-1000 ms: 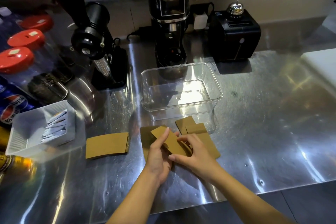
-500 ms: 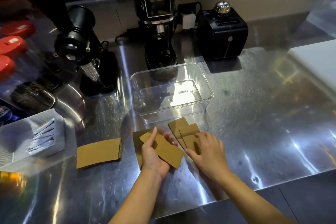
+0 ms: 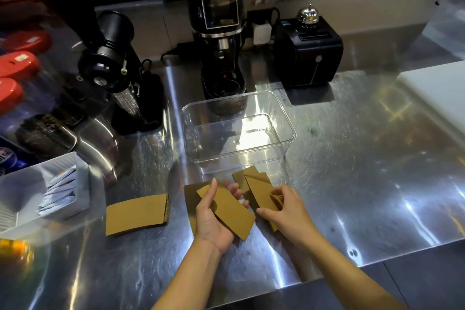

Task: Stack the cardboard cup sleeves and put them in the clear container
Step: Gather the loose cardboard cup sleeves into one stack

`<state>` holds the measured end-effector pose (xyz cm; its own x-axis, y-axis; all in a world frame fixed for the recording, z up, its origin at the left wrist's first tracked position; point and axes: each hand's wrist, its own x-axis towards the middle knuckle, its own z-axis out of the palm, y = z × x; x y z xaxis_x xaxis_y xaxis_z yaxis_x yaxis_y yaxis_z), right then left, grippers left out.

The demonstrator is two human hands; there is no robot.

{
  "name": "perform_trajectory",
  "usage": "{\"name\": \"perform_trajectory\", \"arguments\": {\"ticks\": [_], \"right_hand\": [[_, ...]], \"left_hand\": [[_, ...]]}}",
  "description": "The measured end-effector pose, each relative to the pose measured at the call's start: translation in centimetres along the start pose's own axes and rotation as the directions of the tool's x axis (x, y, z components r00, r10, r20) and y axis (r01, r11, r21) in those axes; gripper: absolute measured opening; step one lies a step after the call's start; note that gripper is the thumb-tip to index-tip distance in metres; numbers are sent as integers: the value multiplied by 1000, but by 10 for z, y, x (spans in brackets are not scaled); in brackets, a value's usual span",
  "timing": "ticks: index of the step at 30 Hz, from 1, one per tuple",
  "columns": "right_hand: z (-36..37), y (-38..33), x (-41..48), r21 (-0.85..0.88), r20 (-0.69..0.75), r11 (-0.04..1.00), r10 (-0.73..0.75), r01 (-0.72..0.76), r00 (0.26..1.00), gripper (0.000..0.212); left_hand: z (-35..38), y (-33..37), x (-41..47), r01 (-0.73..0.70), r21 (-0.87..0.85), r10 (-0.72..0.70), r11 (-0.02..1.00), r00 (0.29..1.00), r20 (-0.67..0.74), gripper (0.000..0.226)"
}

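My left hand (image 3: 214, 219) holds a flat brown cardboard sleeve (image 3: 230, 211) just above the steel counter, palm up. Under it lies another sleeve (image 3: 190, 194), partly hidden. My right hand (image 3: 286, 211) pinches the top sleeve of a small overlapping pile (image 3: 259, 190) right of the left hand. One more sleeve (image 3: 136, 214) lies alone to the left. The clear container (image 3: 239, 133) stands open and holds nothing, just behind the sleeves.
Two black coffee grinders (image 3: 120, 75) (image 3: 221, 40) and a black box with a bell (image 3: 308, 53) stand behind the container. A white tray of sachets (image 3: 47, 191) sits at left, a white board (image 3: 437, 88) at right. The counter's front edge (image 3: 327, 277) is near my forearms.
My left hand has kept hold of its sleeve and turned it slightly. My right hand left that sleeve, moved right onto the pile and took hold of its top sleeve.
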<state>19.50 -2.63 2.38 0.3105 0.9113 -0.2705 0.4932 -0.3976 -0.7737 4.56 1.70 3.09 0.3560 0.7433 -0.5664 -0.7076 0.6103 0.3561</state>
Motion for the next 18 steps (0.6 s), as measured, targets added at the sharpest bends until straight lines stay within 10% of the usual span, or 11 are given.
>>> {"name": "perform_trajectory", "arguments": {"ticks": [6, 18], "right_hand": [[8, -23, -7, 103, 100, 989, -120, 110, 988, 43], [18, -33, -14, -38, 211, 928, -355, 371, 911, 41]], "left_hand": [[1, 0, -5, 61, 17, -63, 998, 985, 162, 59], [-4, -2, -4, 63, -22, -62, 998, 997, 48, 50]]}}
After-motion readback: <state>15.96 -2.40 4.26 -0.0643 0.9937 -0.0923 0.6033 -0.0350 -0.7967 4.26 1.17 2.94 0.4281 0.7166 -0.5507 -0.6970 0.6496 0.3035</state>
